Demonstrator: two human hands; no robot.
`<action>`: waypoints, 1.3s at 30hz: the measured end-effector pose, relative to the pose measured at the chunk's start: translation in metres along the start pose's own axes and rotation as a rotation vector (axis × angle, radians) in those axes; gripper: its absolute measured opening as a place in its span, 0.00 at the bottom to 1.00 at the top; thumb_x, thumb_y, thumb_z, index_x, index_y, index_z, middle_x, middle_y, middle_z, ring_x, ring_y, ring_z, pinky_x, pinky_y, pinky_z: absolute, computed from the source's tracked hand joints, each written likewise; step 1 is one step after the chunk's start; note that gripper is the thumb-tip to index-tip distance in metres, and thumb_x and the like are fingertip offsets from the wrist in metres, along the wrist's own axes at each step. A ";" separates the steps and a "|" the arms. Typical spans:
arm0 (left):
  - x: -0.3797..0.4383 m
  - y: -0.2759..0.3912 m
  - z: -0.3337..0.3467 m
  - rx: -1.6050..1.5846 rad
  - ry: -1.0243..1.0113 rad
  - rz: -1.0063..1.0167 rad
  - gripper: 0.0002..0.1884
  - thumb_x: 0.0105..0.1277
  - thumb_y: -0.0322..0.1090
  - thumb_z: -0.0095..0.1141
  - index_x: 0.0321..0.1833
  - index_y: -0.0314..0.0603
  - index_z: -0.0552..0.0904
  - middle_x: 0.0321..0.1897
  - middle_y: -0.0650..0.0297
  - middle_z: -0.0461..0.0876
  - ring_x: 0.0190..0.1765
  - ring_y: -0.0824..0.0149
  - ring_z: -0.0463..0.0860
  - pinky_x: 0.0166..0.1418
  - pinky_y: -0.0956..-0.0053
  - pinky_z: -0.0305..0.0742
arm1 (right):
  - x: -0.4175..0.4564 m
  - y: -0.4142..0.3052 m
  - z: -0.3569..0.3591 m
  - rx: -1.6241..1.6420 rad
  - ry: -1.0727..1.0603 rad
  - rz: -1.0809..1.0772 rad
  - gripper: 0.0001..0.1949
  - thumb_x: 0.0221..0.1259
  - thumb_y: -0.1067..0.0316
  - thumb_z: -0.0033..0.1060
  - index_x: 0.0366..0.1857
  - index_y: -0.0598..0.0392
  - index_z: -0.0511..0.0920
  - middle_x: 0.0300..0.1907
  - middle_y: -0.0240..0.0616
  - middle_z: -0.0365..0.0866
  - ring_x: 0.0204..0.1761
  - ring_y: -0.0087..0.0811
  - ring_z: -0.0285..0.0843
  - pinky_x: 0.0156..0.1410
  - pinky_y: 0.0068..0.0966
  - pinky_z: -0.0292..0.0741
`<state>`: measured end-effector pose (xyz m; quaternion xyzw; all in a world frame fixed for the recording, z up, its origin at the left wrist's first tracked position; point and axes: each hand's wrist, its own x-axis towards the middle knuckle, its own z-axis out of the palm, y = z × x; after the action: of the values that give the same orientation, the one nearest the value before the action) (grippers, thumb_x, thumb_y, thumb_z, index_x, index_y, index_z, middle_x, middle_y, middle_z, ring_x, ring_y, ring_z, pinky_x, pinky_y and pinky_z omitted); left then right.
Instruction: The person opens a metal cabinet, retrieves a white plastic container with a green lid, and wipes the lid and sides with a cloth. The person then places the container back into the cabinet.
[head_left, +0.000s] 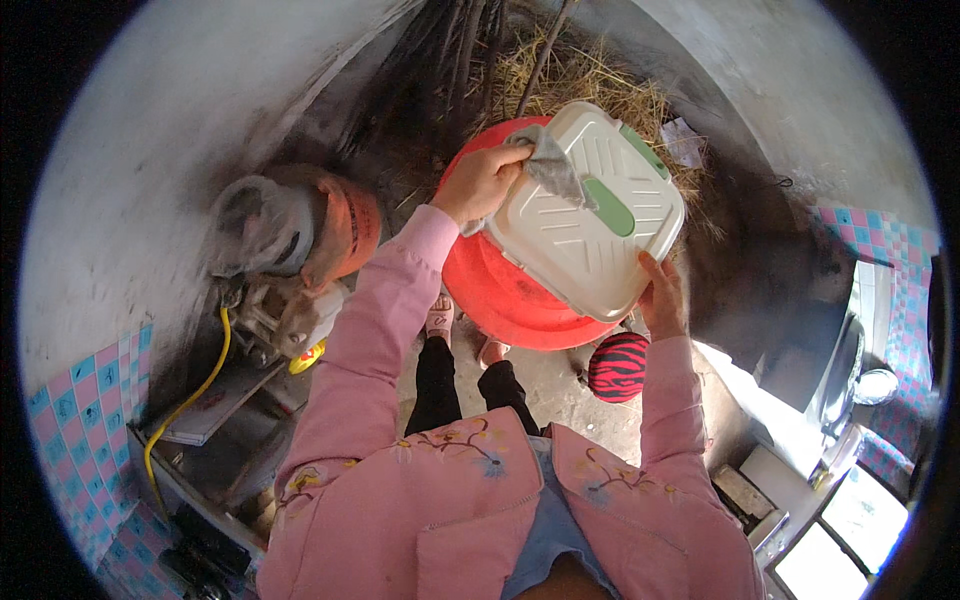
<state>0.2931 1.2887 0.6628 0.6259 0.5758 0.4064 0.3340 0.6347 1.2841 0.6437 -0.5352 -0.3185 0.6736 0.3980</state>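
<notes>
A cream plastic lid (547, 232) with ribbed corners, a green centre panel and a green side latch is held tilted above a large red plastic tub (487, 292). My left hand (481, 182) grips a grey cloth (553, 169), which lies over the lid's upper left edge and part of its top. My right hand (661, 294) holds the lid's lower right edge, with the thumb and a finger at the rim. The lid covers much of the tub, so what the tub contains is hidden.
Straw (600, 71) and sticks lie behind the tub. An orange bucket (352, 225) and a plastic-covered container (262, 225) stand left. A red and black striped stool seat (617, 367) is near my right forearm. A yellow hose (217, 367) hangs left; a stove area is at right.
</notes>
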 end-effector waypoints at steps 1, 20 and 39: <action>0.006 -0.001 -0.001 -0.051 -0.061 -0.085 0.15 0.69 0.24 0.51 0.56 0.37 0.80 0.52 0.46 0.82 0.54 0.46 0.82 0.50 0.58 0.78 | 0.000 -0.004 0.001 0.001 0.002 -0.003 0.24 0.63 0.66 0.67 0.63 0.58 0.73 0.52 0.38 0.82 0.50 0.30 0.82 0.55 0.28 0.80; 0.009 -0.015 0.029 0.177 0.248 0.189 0.16 0.67 0.21 0.52 0.56 0.37 0.81 0.57 0.44 0.80 0.58 0.44 0.81 0.60 0.59 0.77 | 0.019 -0.026 -0.026 -0.244 -0.126 0.079 0.22 0.61 0.65 0.67 0.59 0.60 0.77 0.48 0.36 0.84 0.48 0.28 0.81 0.57 0.27 0.77; -0.159 0.057 0.067 -0.100 0.308 -0.457 0.11 0.67 0.33 0.60 0.45 0.32 0.79 0.32 0.58 0.81 0.34 0.69 0.78 0.39 0.70 0.74 | -0.004 -0.058 0.006 -1.455 0.611 -0.573 0.36 0.58 0.44 0.69 0.65 0.57 0.73 0.58 0.53 0.77 0.61 0.52 0.74 0.64 0.43 0.72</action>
<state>0.3775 1.1281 0.6641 0.3934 0.7251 0.4388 0.3562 0.6408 1.3080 0.6961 -0.7157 -0.6754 -0.0016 0.1778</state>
